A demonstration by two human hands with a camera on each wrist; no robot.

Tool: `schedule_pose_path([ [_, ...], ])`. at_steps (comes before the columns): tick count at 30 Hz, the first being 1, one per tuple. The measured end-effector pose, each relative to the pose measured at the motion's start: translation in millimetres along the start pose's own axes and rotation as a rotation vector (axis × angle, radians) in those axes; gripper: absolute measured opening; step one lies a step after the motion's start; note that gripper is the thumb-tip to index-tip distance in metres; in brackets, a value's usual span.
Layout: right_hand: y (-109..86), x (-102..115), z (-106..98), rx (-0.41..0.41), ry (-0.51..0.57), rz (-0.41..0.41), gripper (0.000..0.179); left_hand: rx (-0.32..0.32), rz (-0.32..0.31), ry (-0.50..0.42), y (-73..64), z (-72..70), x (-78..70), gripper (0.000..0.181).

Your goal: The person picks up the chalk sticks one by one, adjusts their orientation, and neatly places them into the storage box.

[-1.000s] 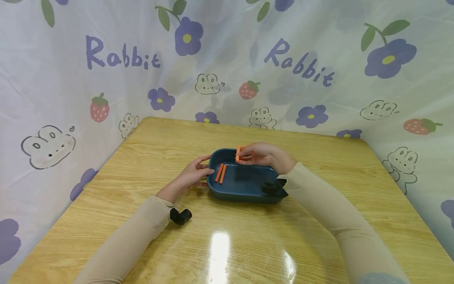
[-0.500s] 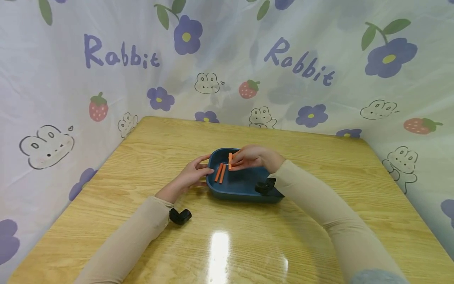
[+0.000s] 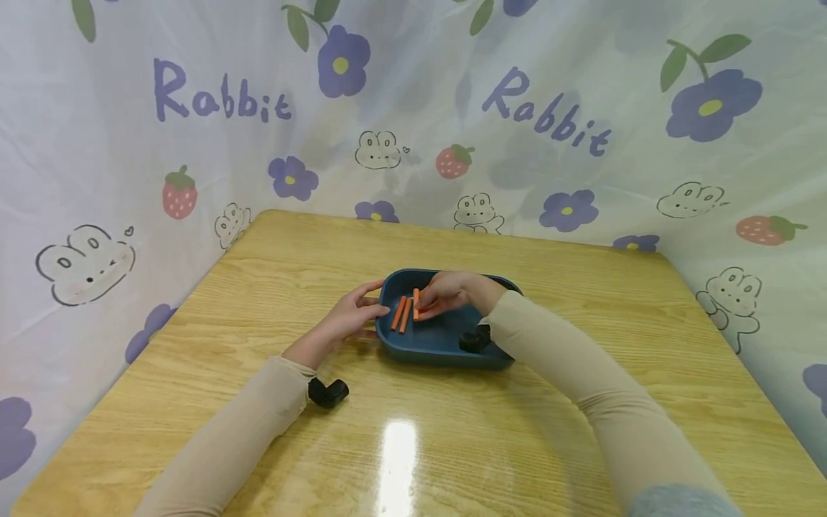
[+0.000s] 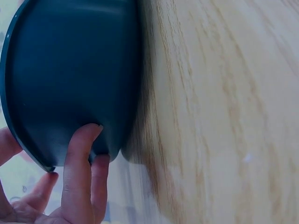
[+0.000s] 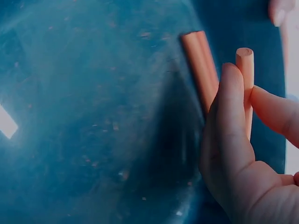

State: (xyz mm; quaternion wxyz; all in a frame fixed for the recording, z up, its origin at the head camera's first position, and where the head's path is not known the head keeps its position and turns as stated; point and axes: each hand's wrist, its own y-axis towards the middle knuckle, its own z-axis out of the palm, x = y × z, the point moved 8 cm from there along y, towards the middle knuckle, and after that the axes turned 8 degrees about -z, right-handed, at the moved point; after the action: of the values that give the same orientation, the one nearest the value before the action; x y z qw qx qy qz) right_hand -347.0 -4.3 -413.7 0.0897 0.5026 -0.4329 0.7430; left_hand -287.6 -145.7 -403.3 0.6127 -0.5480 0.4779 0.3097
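Orange and pinched in the right hand inside the blue basin that the left hand grips at one end, a stick could roll into the two others lying there if released unevenly.

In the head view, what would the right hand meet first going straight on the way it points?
The right hand would probably meet the nearer loose orange stick in the blue tray, though its height above the tray floor is unclear.
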Motion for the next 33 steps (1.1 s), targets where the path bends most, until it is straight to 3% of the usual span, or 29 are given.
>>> schedule_pose_path([
  [5, 3.6, -9, 0, -0.014, 0.005, 0.045, 0.011, 0.013, 0.013, 0.003, 0.4, 2.4, -1.5, 0.063],
  [12, 1.4, -9, -1, -0.026, 0.024, 0.035, 0.029, 0.020, 0.018, -0.006, 0.7, 3.5, -2.5, 0.063],
  [20, -3.2, -4, -4, -0.017, 0.005, 0.029, 0.033, 0.011, 0.016, -0.001, 0.8, 2.5, -3.1, 0.063],
  [26, -10.9, 6, -3, 0.029, -0.010, -0.041, 0.051, 0.009, 0.013, -0.002, -0.6, 2.5, -3.2, 0.063],
  [33, -25.9, 20, 5, 0.109, -0.035, -0.171, 0.051, 0.013, 0.009, -0.007, -1.2, 0.5, -0.1, 0.063],
])
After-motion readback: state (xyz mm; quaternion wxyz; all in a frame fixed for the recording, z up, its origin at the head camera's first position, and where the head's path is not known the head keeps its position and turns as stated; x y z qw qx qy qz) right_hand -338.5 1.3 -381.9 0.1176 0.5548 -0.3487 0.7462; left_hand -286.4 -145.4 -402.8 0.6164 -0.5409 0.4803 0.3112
